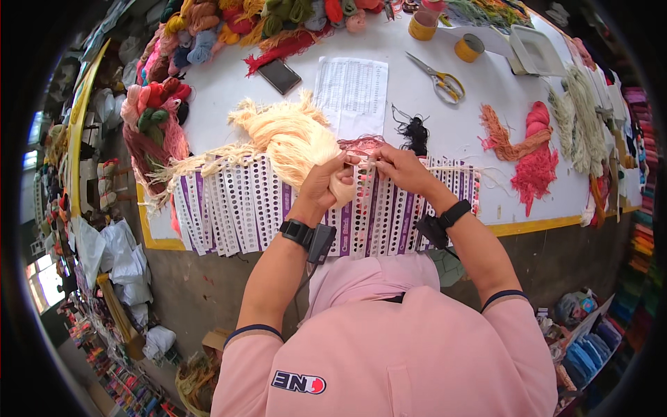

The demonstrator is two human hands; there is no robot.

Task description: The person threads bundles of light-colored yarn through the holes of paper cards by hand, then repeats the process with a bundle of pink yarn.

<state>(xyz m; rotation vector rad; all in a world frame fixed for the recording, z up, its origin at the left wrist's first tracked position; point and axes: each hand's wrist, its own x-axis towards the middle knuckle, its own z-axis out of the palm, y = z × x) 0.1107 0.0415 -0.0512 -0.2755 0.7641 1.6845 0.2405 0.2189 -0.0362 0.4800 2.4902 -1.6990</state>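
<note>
A thick skein of pale peach yarn [295,139] lies on the table and runs down to my left hand [321,184], whose fingers are closed on part of it. Close by on the right, my right hand [403,169] pinches with thumb and fingertips; what lies between them is too small to make out. Both hands are over a row of white and purple cards [236,205] with punched holes, laid side by side along the front edge. Reddish-pink threads [363,144] lie just beyond my fingertips. Cream threads [208,161] cross the cards' tops at the left.
Beyond the cards lie a printed sheet [353,94], a dark phone [280,76], yellow-handled scissors [445,85] and a black thread bundle [415,134]. Colourful skeins [156,115] are heaped at the left and back. Pink skeins [535,156], tape rolls [469,48] and a plastic tub [537,50] sit right.
</note>
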